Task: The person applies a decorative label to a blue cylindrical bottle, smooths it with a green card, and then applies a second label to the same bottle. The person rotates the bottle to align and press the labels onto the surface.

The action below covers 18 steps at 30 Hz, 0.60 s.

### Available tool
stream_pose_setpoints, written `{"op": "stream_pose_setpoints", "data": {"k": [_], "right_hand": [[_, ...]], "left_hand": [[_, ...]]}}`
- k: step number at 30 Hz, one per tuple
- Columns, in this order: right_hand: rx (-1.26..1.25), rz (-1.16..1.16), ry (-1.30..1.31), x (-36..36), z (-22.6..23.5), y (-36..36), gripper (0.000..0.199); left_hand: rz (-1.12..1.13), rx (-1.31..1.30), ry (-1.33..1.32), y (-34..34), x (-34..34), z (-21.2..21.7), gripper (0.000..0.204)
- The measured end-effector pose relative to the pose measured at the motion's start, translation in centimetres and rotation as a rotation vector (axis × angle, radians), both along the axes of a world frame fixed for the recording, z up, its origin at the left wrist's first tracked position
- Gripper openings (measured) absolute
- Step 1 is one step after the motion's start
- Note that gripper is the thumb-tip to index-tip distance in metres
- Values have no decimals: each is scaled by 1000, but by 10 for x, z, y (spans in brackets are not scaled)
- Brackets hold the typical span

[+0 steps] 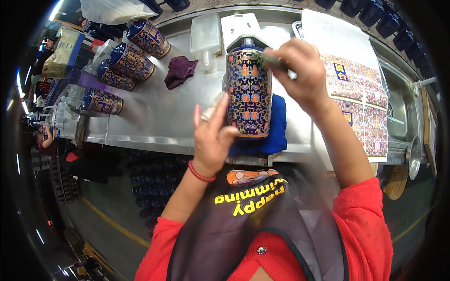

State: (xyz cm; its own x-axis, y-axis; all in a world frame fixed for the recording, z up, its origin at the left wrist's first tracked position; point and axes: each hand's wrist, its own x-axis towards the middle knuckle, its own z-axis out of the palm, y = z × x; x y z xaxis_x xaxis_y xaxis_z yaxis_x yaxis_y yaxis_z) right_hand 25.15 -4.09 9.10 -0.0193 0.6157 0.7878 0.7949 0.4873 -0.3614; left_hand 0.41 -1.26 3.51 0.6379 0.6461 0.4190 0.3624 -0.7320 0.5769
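Note:
A tall dark-blue bottle (249, 91) covered in a colourful floral pattern lies on a blue cloth (279, 129) on the steel table (154, 117). My left hand (213, 136) steadies the bottle's base end, thumb and fingers against its side. Near the bottle's shoulder, my right hand (304, 75) grips a small dark tool (274, 61) and presses it against the patterned surface.
Several finished patterned bottles (129, 61) lie at the table's left. A maroon rag (179, 71) and a white plastic container (205, 37) sit behind. Printed decal sheets (358, 103) lie at right beside a steel sink (398, 112). Dark blue bottles (375, 11) line the back.

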Motion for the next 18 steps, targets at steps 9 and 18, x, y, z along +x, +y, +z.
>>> {"op": "stream_pose_setpoints", "data": {"k": [9,18], "right_hand": [[-195,26,56,-6,-20,-40,26],[-170,152,90,-18,-12,-48,24]], "left_hand": [[-6,157,54,-10,2,-11,102],[42,189,104,-3,3,-17,104]]}}
